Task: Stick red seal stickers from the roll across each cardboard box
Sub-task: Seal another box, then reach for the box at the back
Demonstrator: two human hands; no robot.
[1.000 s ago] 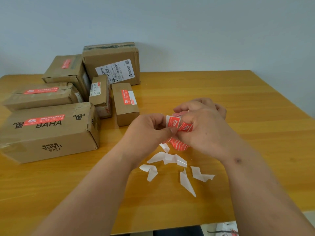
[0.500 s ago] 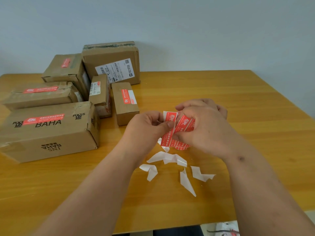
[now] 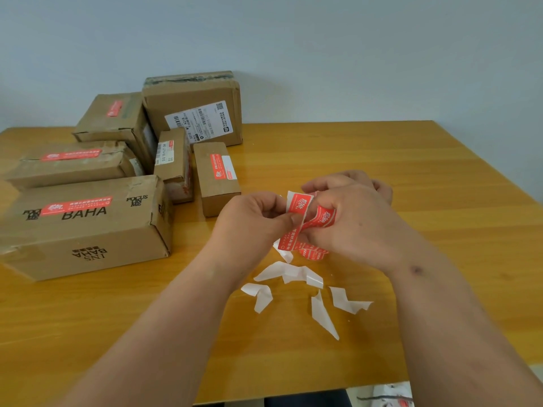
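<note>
Above the table's middle my right hand [image 3: 361,227] grips the roll of red seal stickers [image 3: 316,251], mostly hidden under its fingers. My left hand [image 3: 252,218] pinches the loose red sticker strip [image 3: 298,211] that stands up from the roll. Several cardboard boxes stand at the left: the big BAHA box [image 3: 88,230], a long flat box [image 3: 70,164], a rear box [image 3: 114,118] and a small box [image 3: 216,177] each carry a red seal. The tall rear box [image 3: 194,110] shows only a white shipping label. A narrow box [image 3: 173,163] stands between them.
Several curled white backing scraps [image 3: 289,271] lie on the wooden table [image 3: 411,177] just in front of my hands. A pale wall stands behind the table. The table's near edge runs along the bottom right, with floor clutter below it.
My left hand has peeled the red strip further up off the roll, so more of it shows. Both hands stay at the same spot; the boxes have not moved.
</note>
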